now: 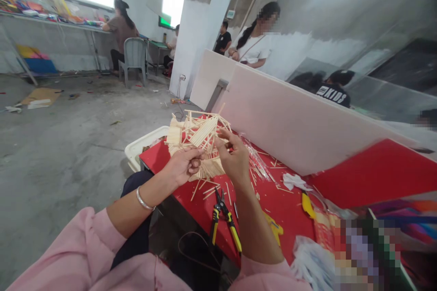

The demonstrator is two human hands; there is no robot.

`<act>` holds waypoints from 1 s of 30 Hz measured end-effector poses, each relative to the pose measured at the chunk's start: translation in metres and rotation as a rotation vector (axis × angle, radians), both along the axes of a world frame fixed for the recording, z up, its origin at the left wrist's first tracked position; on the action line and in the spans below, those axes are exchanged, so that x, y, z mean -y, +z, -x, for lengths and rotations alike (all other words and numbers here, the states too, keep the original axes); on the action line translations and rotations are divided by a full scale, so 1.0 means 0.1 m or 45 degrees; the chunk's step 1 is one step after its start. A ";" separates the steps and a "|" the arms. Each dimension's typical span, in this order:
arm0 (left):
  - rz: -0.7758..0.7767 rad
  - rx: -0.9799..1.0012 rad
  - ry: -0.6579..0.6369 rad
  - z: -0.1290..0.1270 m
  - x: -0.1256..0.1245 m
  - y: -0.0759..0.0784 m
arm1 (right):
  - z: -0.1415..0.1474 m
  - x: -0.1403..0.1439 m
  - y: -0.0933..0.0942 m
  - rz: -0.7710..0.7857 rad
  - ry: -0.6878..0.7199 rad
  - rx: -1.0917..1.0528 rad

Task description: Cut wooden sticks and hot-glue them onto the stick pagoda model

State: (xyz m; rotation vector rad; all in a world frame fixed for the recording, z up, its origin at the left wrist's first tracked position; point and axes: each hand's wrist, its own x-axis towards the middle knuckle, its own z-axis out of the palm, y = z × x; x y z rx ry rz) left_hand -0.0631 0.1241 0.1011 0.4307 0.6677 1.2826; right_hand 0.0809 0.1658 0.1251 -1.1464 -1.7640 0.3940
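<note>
— Stick lattice (200,138), held up over the near corner of the red tabletop (290,209); long sticks fanning up and away from both hands.
— Nearer hand?
— Left hand (182,166), closed under the lower edge. Right hand (234,157) pinching the right side, thumb up.
— Below?
— Yellow-handled pliers (223,218), loose sticks (211,188) scattered just beside.

stick model (200,138): pale wooden sticks glued into slatted panels and crossing struts, irregular shape, tilted, held up above red bench (273,200).
</note>
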 end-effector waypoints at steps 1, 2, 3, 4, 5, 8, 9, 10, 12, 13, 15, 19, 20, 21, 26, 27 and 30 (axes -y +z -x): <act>0.017 0.000 0.010 -0.01 -0.01 0.02 | 0.00 -0.01 0.01 0.037 0.019 -0.013; 0.032 -0.001 0.021 -0.01 -0.01 0.04 | -0.01 -0.02 0.03 0.095 0.049 -0.027; 0.042 -0.002 0.032 -0.02 -0.02 0.05 | -0.01 -0.03 0.06 0.167 0.088 -0.041; 0.046 -0.003 0.039 -0.02 -0.02 0.06 | -0.01 -0.04 0.09 0.249 0.129 -0.062; 0.047 -0.004 0.046 -0.02 -0.02 0.07 | -0.01 -0.05 0.12 0.339 0.172 -0.090; 0.042 -0.011 0.052 -0.03 -0.03 0.09 | -0.02 -0.08 0.22 0.588 0.316 -0.189; 0.043 -0.020 0.052 -0.03 -0.03 0.09 | -0.03 -0.09 0.24 0.645 0.356 -0.213; 0.046 -0.033 0.053 -0.03 -0.04 0.09 | -0.03 -0.10 0.26 0.685 0.380 -0.232; 0.056 -0.065 0.055 -0.03 -0.04 0.10 | -0.05 -0.11 0.28 0.734 0.393 -0.262; 0.058 -0.081 0.057 -0.03 -0.04 0.10 | -0.05 -0.12 0.28 0.754 0.394 -0.272; 0.057 -0.115 0.057 -0.03 -0.05 0.10 | -0.07 -0.14 0.27 0.780 0.400 -0.287; 0.059 -0.152 0.048 -0.03 -0.07 0.09 | -0.09 -0.16 0.25 0.825 0.447 -0.339; 0.056 -0.156 0.043 -0.03 -0.08 0.09 | -0.10 -0.16 0.25 0.845 0.458 -0.350; 0.048 -0.160 0.040 -0.03 -0.08 0.08 | -0.10 -0.16 0.25 0.867 0.469 -0.358; 0.029 -0.167 0.039 -0.02 -0.10 0.07 | -0.10 -0.16 0.24 0.918 0.485 -0.398; 0.038 -0.152 0.042 -0.01 -0.10 0.07 | -0.10 -0.16 0.23 0.915 0.483 -0.402; 0.088 -0.088 0.055 0.02 -0.10 0.09 | -0.11 -0.16 0.21 0.907 0.478 -0.401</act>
